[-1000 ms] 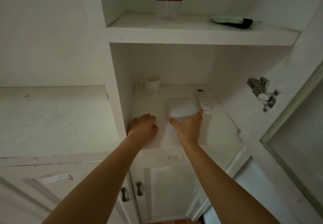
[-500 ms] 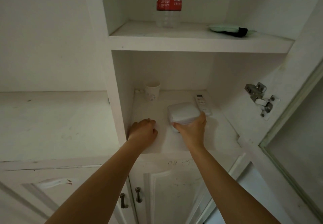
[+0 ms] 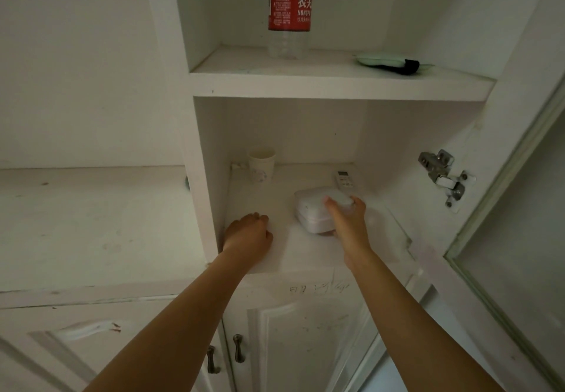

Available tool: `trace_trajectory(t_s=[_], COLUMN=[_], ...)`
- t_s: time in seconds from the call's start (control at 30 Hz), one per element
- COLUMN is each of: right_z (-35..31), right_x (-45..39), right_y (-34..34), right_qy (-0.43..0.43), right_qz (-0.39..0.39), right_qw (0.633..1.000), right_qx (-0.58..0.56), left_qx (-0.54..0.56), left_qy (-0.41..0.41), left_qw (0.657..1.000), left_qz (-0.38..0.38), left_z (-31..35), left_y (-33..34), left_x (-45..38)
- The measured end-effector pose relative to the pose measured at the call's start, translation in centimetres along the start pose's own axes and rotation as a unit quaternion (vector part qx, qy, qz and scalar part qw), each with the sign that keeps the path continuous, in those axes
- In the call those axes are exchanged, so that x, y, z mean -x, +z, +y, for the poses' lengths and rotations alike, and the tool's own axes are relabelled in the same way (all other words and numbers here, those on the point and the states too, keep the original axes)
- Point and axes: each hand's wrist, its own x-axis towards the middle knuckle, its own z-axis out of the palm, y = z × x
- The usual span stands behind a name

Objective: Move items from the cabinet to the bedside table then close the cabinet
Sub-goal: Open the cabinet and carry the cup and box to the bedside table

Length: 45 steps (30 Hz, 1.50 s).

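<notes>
Far left: bedside table top (image 3: 91,223), pale and scuffed, level with the lower shelf (image 3: 275,257) of the open cabinet.

Left hand (image 3: 249,234) resting knuckles-up at the shelf's front left corner, fingers curled under, gripping nothing. Best left there as a brace.

Behind it, paper cup (image 3: 261,164) upright against the back wall. Above, on the upper shelf (image 3: 336,85), clear water bottle (image 3: 289,12) with red label, standing.

Centre: white rounded box (image 3: 315,211), lidded, on the lower shelf near the middle, front edge seemingly tipped up slightly. Right hand (image 3: 348,223) clamped over its right side, thumb across the lid, fingers wrapped round the far edge.

For the lift: firmer purchase lower on the body rather than the lid alone, in case the lid is loose. Straight up, then toward the person and left, clear of the cabinet's upright divider. Level carry, contents unknown.

Box near-square, so no strong long axis; lid facing up, seam running round the lower part of the side.

Just behind the fingers, white remote control (image 3: 345,179) lying flat, long axis running front to back, display end toward the back wall. Worth avoiding a nudge on the way out.

Upper right: pale green dish with a dark object (image 3: 394,63). Far right: door (image 3: 519,238) swung open, metal hinge (image 3: 443,174) exposed.
</notes>
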Motion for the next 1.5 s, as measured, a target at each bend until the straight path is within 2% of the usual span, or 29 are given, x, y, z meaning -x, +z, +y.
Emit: trace_trajectory(t_s=[0.33, 0.7, 0.93, 1.1, 1.4, 1.5], right_z=[-0.6, -1.2, -2.0, -2.5, -3.2, -3.0], right_x=[-0.7, -0.7, -1.7, -2.8, -3.9, -4.2], right_y=[-0.4, -0.5, -0.4, -0.6, -1.8, -2.0], right_qy=[0.035, 0.040, 0.036, 0.029, 0.022, 0.023], right_qz=[0.048, 0.025, 0.027, 0.035, 0.044, 0.039], right_qw=[0.996, 0.992, 0.988, 0.985, 0.986, 0.986], right_qx=[-0.071, -0.119, -0.146, -0.164, -0.161, -0.161], left_qx=[-0.016, -0.049, 0.062, 0.200, 0.378, 0.381], left_qy=[-0.008, 0.003, -0.074, -0.181, -0.229, -0.235], left_qw=[1.000, 0.999, 0.994, 0.960, 0.878, 0.872], left_qz=[0.003, 0.014, 0.046, 0.077, 0.183, 0.198], left_z=[0.0, 0.4, 1.0, 1.5, 1.6, 1.3], left_y=[0.5, 0.4, -0.3, -0.3, 1.6, 1.5], left_x=[-0.3, -0.6, -2.4, -5.9, -12.2, -13.6])
